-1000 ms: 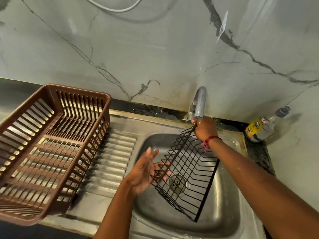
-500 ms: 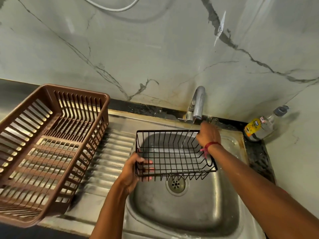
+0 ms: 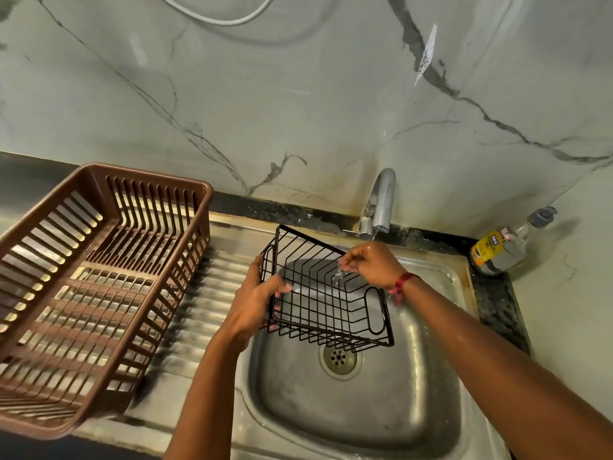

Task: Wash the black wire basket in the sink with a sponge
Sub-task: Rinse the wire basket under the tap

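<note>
The black wire basket [image 3: 331, 332] hangs tilted over the steel sink [image 3: 365, 410], its open side towards me and its left end raised. My left hand [image 3: 255, 300] grips that left end by the handle loop. My right hand [image 3: 371, 265] sits on the far long side just under the tap [image 3: 381, 200], with its fingertips pinched at the wires. A thin stream of water falls on those fingers and splashes. No sponge is in view.
A brown plastic dish rack [image 3: 159, 180] stands on the ribbed drainboard [image 3: 205, 310] to the left. A glass bottle with a yellow label [image 3: 501, 249] lies in the back right corner. The drain [image 3: 339, 358] is below the basket. A marble wall rises behind.
The basket went from standing on end to level, and now tilts with its left end up. My left hand closed on its left end. My right hand slid left along the far rim.
</note>
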`<state>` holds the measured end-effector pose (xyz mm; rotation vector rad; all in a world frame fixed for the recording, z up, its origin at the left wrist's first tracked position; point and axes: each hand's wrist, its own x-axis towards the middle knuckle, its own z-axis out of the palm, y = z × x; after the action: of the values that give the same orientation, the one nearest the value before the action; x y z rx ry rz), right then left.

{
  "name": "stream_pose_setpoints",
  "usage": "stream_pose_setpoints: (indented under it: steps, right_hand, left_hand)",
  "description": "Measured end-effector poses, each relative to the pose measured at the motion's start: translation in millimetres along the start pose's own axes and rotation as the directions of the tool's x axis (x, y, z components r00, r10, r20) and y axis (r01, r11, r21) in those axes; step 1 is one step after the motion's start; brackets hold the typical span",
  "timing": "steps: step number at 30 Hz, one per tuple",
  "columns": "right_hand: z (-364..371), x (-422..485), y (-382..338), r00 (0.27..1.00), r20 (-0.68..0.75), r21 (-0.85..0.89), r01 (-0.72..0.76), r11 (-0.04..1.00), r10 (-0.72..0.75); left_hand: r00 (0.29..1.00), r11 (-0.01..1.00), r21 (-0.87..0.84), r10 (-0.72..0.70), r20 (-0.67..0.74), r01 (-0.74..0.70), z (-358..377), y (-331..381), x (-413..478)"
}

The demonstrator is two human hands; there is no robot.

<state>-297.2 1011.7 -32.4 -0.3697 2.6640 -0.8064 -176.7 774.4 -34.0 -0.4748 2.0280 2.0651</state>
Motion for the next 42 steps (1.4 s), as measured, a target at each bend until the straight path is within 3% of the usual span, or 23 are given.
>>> stream_pose_setpoints:
  steps: [2,5,10,13,16,22,30,33,36,40,42]
  right_hand:
    - [-5,2,4,0.999,-0.013,0.020,-0.031,0.999,0.031]
    - [-7,2,12,0.999,0.004,-0.141,-0.038,0.989,0.039]
    - [-10,4,1,0.999,-0.023,0.032,-0.030,0.999,0.031]
    - [-13,4,-3,0.999,-0.044,-0.041,0.004,0.999,-0.006]
    - [-15,7,-7,0.999,-0.037,0.058,0.008,0.998,-0.006]
    - [-22,6,-14,0.999,-0.014,0.088,0.030,0.996,-0.029]
    - [-27,5,-18,1.000,-0.004,0.073,0.014,0.997,-0.014]
    - [-26,2,-20,0.998,0.025,-0.014,0.053,0.999,-0.052]
    - [-27,1,-24,0.999,0.048,0.071,0.019,0.997,-0.022]
    - [-28,2,-32,0.997,0.063,-0.010,0.035,0.999,-0.034]
    - [-27,1,-36,0.996,0.080,0.056,0.035,0.998,-0.040]
  left_hand:
    - [1.000,1.000,0.009,0.003,-0.009,-0.003,1,2,-1]
    - [1.000,1.000,0.008,0.003,-0.006,-0.003,4,4,-4]
    - [0.998,0.994,-0.099,-0.048,0.029,0.051,8,8,-5]
    - [0.996,0.986,-0.150,-0.066,0.056,0.074,12,4,-4]
    - [0.996,0.987,-0.148,-0.060,0.070,0.070,17,4,-5]
    - [0.992,0.986,-0.137,-0.079,0.095,0.092,26,-6,-1]
    - [0.979,0.984,-0.072,-0.155,0.135,0.166,38,-18,-1]
    - [0.968,0.973,-0.083,-0.202,0.148,0.216,44,-21,-3]
    - [0.959,0.968,-0.077,-0.223,0.175,0.239,54,-26,-2]
    - [0.949,0.957,-0.088,-0.258,0.182,0.277,68,-35,0]
    - [0.946,0.956,-0.084,-0.261,0.193,0.281,74,-40,1]
